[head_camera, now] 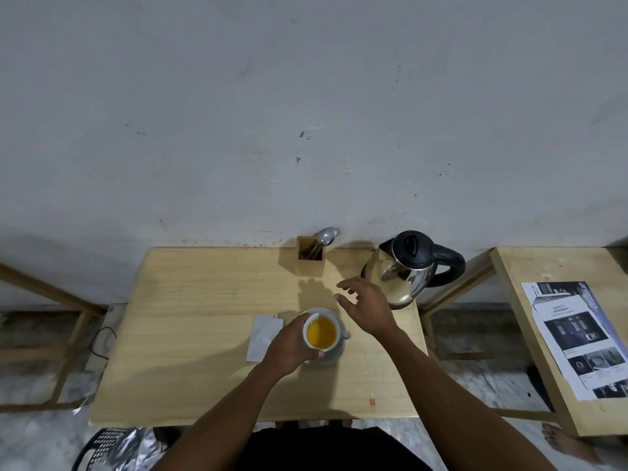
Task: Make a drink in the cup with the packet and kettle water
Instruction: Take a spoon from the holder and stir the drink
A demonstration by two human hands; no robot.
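Note:
A white cup [321, 333] full of orange-yellow liquid stands on a white saucer [332, 357] near the middle of the wooden table [204, 334]. My left hand [289, 348] wraps around the cup's left side. Left of the cup a white packet [262, 336] lies flat on the table. The steel kettle [407, 266] with black lid and handle stands at the back right corner. My right hand [367, 304] hovers between cup and kettle, fingers spread, holding nothing.
A wooden holder [310, 254] with a spoon and fork stands at the back edge by the wall. A second table [530, 334] with printed sheets [577, 338] is on the right. A black basket [108, 447] sits on the floor at lower left.

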